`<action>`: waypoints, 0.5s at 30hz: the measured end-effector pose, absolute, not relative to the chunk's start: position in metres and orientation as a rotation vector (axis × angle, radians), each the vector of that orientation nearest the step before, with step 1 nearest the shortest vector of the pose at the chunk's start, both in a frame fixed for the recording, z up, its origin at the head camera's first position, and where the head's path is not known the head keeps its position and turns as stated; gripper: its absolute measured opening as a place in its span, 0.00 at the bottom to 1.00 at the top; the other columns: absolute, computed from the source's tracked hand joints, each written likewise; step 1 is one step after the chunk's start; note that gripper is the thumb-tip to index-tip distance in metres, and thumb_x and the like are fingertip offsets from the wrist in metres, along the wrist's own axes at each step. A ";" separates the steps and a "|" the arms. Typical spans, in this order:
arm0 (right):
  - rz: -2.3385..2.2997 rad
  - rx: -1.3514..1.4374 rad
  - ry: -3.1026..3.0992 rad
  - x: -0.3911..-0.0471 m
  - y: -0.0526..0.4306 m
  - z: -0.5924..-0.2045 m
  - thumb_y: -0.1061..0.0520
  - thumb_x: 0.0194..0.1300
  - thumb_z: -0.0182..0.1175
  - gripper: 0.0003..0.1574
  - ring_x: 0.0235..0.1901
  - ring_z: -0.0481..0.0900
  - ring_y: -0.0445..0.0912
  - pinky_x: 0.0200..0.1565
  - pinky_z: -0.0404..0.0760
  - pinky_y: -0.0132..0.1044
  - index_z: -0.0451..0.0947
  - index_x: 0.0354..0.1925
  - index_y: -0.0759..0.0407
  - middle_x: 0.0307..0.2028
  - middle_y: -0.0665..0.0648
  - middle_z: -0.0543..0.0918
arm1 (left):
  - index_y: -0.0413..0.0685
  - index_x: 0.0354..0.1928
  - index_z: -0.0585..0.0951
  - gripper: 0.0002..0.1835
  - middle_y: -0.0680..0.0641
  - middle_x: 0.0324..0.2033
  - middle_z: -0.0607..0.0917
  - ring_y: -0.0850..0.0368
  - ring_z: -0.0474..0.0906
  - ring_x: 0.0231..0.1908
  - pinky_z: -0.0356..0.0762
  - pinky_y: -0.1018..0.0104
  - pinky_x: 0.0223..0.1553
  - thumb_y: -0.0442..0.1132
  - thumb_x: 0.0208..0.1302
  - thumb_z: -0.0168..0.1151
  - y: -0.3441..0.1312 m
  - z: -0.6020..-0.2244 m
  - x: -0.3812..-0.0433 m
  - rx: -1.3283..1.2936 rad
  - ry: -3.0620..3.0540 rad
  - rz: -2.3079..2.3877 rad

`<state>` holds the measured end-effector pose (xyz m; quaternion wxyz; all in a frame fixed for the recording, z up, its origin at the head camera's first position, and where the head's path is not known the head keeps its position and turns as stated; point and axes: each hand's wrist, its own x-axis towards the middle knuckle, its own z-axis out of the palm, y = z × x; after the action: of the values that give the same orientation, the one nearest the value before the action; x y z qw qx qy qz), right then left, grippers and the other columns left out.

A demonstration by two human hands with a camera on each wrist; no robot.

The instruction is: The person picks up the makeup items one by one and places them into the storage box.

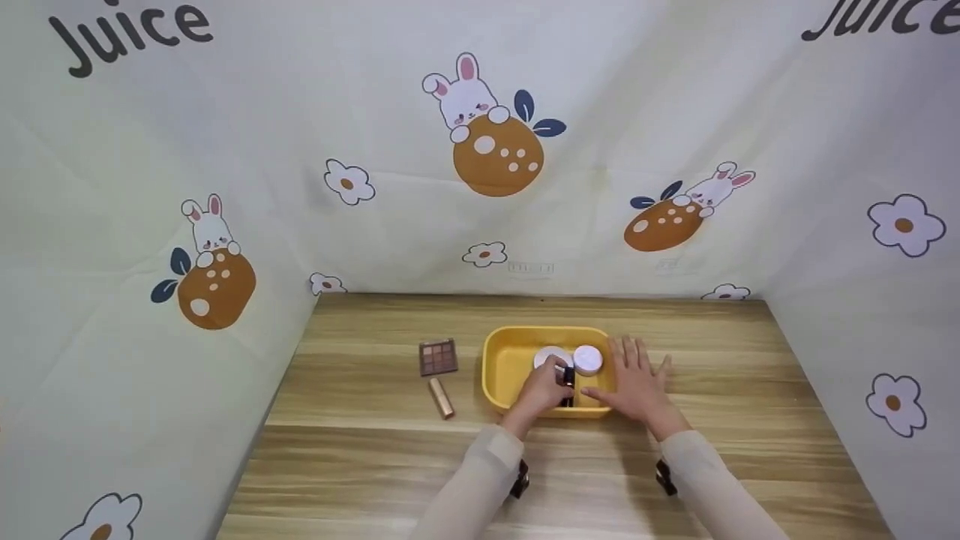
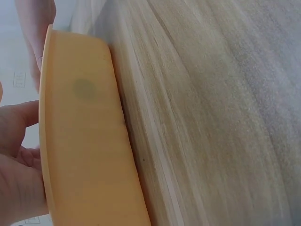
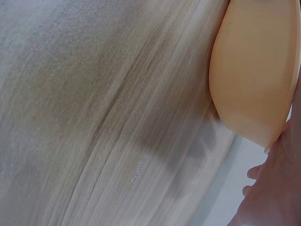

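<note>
A yellow tray stands on the wooden table. Reaching over its near rim, my left hand holds a slim black tube with curled fingers, low inside the tray. Behind that hand lies a round pale case, partly hidden by it. A small round white-lidded jar sits beside the case. My right hand rests over the tray's right rim with its fingers spread and the thumb reaching inside. Both wrist views show mostly the tray's outer wall, so the held tube is hidden there.
Left of the tray lie an eyeshadow palette with several pans and a rose-gold lipstick tube. Printed cloth walls enclose the table at the back and both sides.
</note>
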<state>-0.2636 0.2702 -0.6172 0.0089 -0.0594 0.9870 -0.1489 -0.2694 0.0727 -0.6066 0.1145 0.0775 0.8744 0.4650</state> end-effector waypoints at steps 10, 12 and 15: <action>-0.486 -0.196 3.077 -0.263 0.270 -0.617 0.21 0.55 0.60 0.70 0.77 0.43 0.68 0.65 0.33 0.82 0.46 0.79 0.58 0.78 0.69 0.49 | 0.42 0.54 0.79 0.24 0.42 0.41 0.89 0.51 0.84 0.43 0.81 0.62 0.48 0.32 0.54 0.73 0.075 -0.609 -0.269 0.256 2.579 1.276; -0.482 -0.198 3.081 -0.263 0.270 -0.617 0.21 0.55 0.60 0.70 0.77 0.44 0.68 0.65 0.34 0.82 0.47 0.79 0.58 0.77 0.70 0.50 | 0.42 0.55 0.79 0.24 0.42 0.38 0.89 0.53 0.84 0.41 0.80 0.63 0.46 0.32 0.54 0.74 0.076 -0.609 -0.270 0.257 2.597 1.241; -0.484 -0.197 3.082 -0.263 0.271 -0.617 0.21 0.55 0.60 0.70 0.77 0.44 0.68 0.65 0.34 0.82 0.48 0.78 0.58 0.77 0.70 0.50 | 0.42 0.55 0.79 0.25 0.43 0.35 0.88 0.55 0.82 0.36 0.80 0.64 0.42 0.32 0.54 0.74 0.076 -0.609 -0.270 0.254 2.615 1.209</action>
<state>-0.2630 0.2706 -0.6166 0.0078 -0.0630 0.9859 -0.1548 -0.2702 0.0759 -0.6088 0.1245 0.0872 0.8971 0.4150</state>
